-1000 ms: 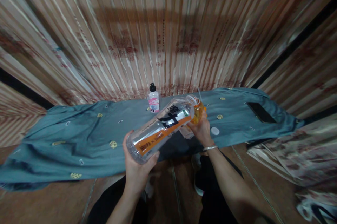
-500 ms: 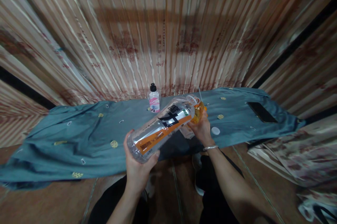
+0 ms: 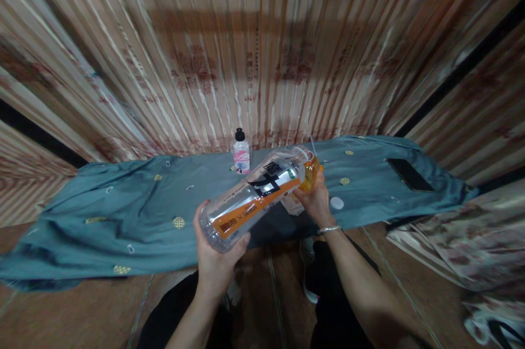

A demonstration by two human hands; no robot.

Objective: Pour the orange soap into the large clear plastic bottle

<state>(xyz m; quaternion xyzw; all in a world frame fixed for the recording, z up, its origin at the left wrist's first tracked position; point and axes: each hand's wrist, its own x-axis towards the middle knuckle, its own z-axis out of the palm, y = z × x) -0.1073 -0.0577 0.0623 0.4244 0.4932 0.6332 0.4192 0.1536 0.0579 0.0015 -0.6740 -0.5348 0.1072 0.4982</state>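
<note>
A large clear bottle [image 3: 250,201] with an orange and black label lies tilted in the air, its base lower left and its neck upper right. My left hand [image 3: 217,261] is wrapped round the base. At the neck, my right hand [image 3: 315,198] grips a small container of orange-yellow liquid [image 3: 310,174]. The bottle's mouth meets or overlaps this container; whether they touch I cannot tell. A thin pale stick [image 3: 312,145] rises beside the container. To the right of my right hand, a white cap [image 3: 337,203] lies on the cloth.
A small clear bottle with a black top and pink label [image 3: 241,155] stands upright on the teal cloth [image 3: 156,201]. A dark flat object [image 3: 409,174] lies at the right. Partly hidden under the large bottle is a pale packet [image 3: 292,205]. Pleated curtains hang behind.
The view has shifted very slightly. Both hands keep their holds, and the large bottle's neck looks a little nearer to the orange-yellow container.
</note>
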